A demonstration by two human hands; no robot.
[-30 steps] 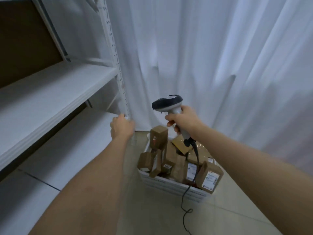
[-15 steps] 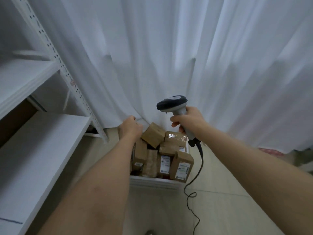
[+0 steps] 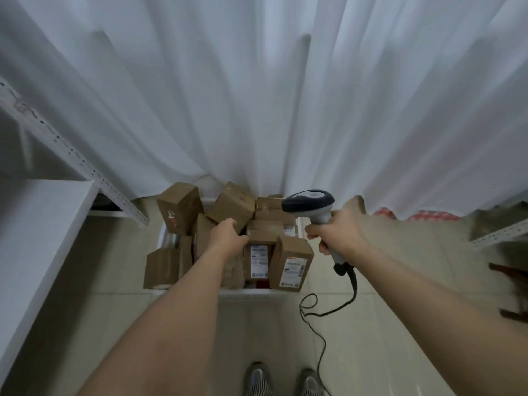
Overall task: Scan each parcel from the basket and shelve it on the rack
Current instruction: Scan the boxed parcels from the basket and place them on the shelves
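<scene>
your right hand [image 3: 333, 234] grips the handle of the grey barcode scanner [image 3: 313, 205], its dark head pointing left over the parcels, its black cord [image 3: 325, 310] trailing down to the tiled floor. your left hand [image 3: 227, 234] reaches into the white basket [image 3: 251, 292], fingers curled against a tilted brown parcel [image 3: 233, 205]; you cannot tell whether they grip it. the basket sits on the floor against the white curtain [image 3: 257, 95], heaped with cardboard boxes, two showing printed labels [image 3: 294, 271]. the white rack [image 3: 34, 224] stands to your left, just beside the basket.
</scene>
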